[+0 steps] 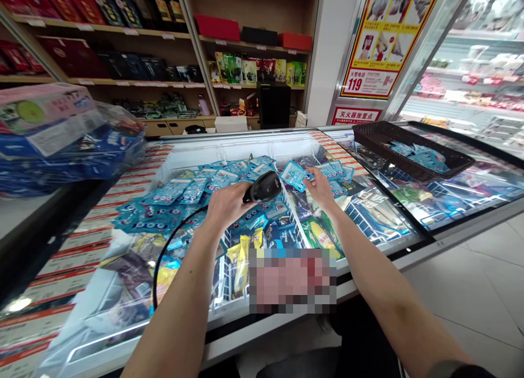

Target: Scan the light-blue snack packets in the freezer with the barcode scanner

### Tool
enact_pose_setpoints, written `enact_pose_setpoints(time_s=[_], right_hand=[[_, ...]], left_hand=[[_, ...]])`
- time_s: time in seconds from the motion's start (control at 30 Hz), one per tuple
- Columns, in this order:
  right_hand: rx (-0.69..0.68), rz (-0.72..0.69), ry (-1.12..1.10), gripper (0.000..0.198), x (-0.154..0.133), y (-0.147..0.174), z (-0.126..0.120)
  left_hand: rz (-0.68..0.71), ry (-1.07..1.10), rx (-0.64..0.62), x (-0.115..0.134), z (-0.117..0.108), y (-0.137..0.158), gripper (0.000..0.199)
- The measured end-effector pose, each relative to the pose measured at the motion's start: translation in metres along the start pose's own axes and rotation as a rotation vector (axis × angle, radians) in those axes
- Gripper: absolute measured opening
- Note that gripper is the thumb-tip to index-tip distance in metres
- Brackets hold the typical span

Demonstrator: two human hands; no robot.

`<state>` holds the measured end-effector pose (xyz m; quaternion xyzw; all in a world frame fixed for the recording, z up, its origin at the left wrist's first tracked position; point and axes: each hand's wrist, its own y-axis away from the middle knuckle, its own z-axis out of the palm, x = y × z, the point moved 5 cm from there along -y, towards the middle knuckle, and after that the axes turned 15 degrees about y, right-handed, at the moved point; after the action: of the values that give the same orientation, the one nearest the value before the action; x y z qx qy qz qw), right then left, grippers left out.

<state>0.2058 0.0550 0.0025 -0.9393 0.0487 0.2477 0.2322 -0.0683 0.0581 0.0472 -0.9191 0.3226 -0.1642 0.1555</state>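
Note:
My left hand [229, 206] is closed round the handle of a black barcode scanner [265, 187], whose head points right. A black cable runs from it down past my forearm. In my right hand [320, 188], fingers and thumb pinch the edge of a light blue packet [295, 175], its printed face tilted up towards the scanner. Many similar blue packets [170, 192] lie heaped on the freezer's glass top to the left of the scanner. A smaller group of blue packets [334, 173] rests just right of my right hand.
Under the freezer's glass [123, 307] are wire baskets of frozen goods. A dark brown basket [413, 148] holding more blue packets stands at the right. Plastic-wrapped boxes [61, 132] sit at the left. Behind are wooden shelves [254, 42] with goods. A pixelated patch covers the front edge.

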Motion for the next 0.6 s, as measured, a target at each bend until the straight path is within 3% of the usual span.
enact_pose_setpoints(time_s=[0.3, 0.6], right_hand=[[0.029, 0.038, 0.056, 0.035, 0.004, 0.0, -0.003], [0.052, 0.224, 0.313, 0.039, 0.023, 0.001, -0.026]], left_hand=[[0.028, -0.002, 0.032, 0.0, 0.0, 0.001, 0.035], [0.023, -0.001, 0.03, 0.0, -0.001, 0.0, 0.036]])
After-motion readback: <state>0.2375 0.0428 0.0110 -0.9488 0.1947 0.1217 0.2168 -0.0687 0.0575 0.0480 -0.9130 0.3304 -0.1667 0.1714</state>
